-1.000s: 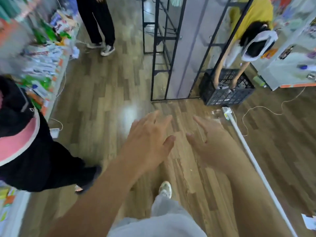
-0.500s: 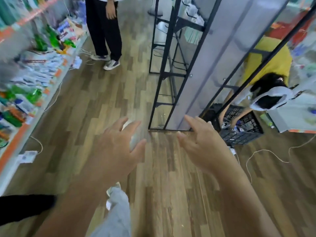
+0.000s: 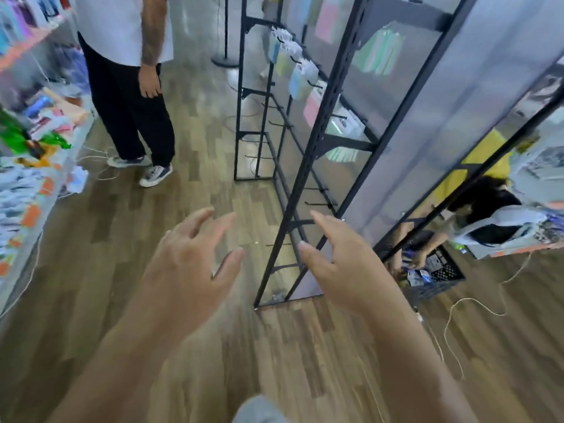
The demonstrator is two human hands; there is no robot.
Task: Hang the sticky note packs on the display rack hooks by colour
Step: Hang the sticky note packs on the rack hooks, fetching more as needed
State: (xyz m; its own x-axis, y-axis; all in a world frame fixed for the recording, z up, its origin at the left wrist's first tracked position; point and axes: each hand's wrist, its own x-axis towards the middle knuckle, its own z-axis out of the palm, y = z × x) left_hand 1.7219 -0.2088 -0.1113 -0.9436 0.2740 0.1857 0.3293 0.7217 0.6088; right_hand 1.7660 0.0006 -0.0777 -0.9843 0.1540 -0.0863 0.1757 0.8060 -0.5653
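Observation:
A black metal display rack (image 3: 308, 166) with translucent panels stands ahead and to the right. Several sticky note packs (image 3: 297, 79) in blue, yellow-green and pink hang on its upper hooks; the lower hooks (image 3: 317, 204) are bare. My left hand (image 3: 189, 264) and my right hand (image 3: 338, 264) are stretched out in front of me at waist height, fingers spread and holding nothing. Both hands are short of the rack, the right one nearest its lower hooks.
A person in dark trousers (image 3: 134, 111) stands to the left of the rack. Stocked shelves (image 3: 33, 166) run along the left wall. Behind the rack a person in yellow bends over a black crate (image 3: 439, 276). A white cable (image 3: 457, 312) lies on the wooden floor.
My view has risen from the floor to the rack, bringing the hanging packs into sight. Both hands stayed spread and empty and now reach closer to the rack.

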